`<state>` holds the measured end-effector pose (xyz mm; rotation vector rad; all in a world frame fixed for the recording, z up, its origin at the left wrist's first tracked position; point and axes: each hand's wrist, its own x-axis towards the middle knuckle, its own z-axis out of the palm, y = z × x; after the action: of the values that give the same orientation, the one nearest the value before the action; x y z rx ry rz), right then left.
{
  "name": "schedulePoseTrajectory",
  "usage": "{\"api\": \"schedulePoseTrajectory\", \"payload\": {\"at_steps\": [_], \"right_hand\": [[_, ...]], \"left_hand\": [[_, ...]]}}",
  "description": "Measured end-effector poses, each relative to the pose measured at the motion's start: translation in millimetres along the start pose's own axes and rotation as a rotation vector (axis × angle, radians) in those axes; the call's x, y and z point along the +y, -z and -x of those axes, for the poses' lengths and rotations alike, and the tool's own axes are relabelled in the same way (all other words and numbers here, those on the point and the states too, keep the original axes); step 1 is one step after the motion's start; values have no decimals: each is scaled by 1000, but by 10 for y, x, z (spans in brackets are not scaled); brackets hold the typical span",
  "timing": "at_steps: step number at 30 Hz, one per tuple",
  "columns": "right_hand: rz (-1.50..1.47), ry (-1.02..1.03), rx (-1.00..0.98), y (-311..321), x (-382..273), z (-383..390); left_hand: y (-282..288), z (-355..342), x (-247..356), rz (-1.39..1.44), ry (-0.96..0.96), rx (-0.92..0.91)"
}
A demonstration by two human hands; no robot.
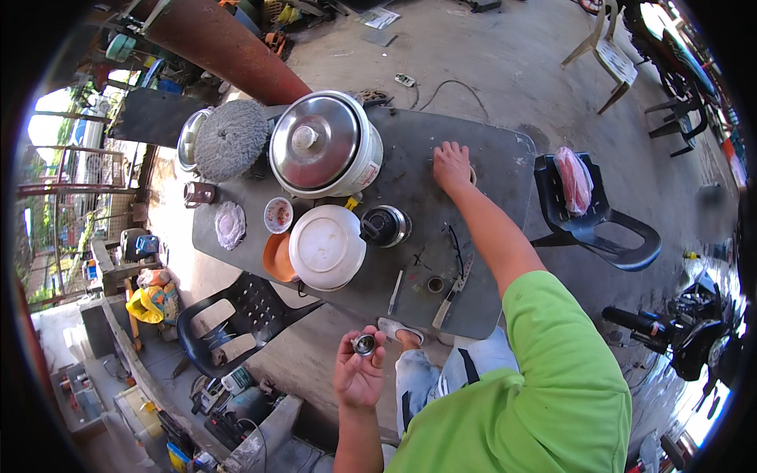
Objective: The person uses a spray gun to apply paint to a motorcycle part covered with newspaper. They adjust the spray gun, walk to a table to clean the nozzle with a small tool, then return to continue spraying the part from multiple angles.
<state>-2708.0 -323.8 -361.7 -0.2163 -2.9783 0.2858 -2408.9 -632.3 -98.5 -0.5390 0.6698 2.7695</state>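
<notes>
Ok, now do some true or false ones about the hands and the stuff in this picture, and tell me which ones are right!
1. The left hand holds a small round metal piece in its fingers. True.
2. The right hand is on the person's knee. False: it is over the grey table.
3. The big white rice cooker has no lid. False: a shiny metal lid sits on it.
4. A pink-and-white bundle lies on a black plastic chair. True.
5. The sleeve on the right arm is blue. False: it is bright green.
6. A pale plastic chair stands on the floor beyond the table. True.
</notes>
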Motion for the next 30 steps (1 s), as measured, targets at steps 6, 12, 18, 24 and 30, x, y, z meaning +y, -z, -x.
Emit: {"api": "schedulePoseTrajectory", "payload": {"at_steps": [6, 12, 18, 24, 30], "right_hand": [[-919, -207, 334, 1101, -270, -47], [-735, 646, 302, 3697, -683, 1312], [-530, 885, 384, 4574, -1208, 1889], [-425, 863, 437, 4684, -1476, 2204], [-317, 831, 425, 4733, -1572, 2426]], "left_hand": [[-448, -144, -55, 280, 39, -122], [-801, -175, 118, 150, 25, -319], [-1015, 2, 308, -22, 6, -479], [-1062, 219, 384, -104, 28, -459], [-905, 268, 476, -199, -6, -509]]}}
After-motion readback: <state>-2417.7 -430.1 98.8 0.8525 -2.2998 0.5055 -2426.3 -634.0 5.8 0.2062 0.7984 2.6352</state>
